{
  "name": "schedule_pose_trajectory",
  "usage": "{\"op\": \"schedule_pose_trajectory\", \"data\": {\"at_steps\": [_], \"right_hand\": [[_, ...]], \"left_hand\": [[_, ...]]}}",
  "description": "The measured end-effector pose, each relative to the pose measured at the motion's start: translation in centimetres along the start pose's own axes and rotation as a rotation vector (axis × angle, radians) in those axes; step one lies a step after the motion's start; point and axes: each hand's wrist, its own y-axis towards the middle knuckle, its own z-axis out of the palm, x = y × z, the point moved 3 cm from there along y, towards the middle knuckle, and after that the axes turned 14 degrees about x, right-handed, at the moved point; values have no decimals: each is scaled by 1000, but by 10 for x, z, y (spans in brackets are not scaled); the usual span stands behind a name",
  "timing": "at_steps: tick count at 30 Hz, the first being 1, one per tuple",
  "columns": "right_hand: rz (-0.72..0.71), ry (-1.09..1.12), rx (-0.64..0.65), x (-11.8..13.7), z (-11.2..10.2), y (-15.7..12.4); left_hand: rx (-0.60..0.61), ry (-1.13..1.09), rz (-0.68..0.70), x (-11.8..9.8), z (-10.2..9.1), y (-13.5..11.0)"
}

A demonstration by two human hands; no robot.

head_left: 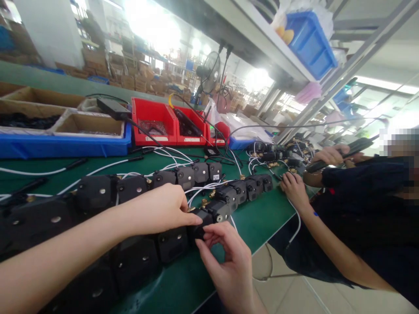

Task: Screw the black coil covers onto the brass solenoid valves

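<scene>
Right now, in the head view, your left hand (160,208) pinches a black unit (202,222) at the mat (258,222) edge; your right hand (225,257) grips its underside. Hold it square, clear of the wires (203,188).

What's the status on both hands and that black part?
Left hand and right hand both pinching black module. Neighbouring modules crowd close.

Left hand (160,209) and right hand (229,257) pinching a black module (203,222) at lower centre, module rows on green table (262,218), co-worker's hands at right
</scene>
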Motion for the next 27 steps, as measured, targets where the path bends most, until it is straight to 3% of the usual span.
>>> {"op": "schedule_pose_trajectory", "data": {"at_steps": [14, 27], "right_hand": [[38, -9, 97, 1, -5, -1], [95, 150, 27, 3, -6, 2]], "left_hand": [[-23, -17, -9, -1, 3, 4], [-52, -32, 2, -1, 1, 0]]}}
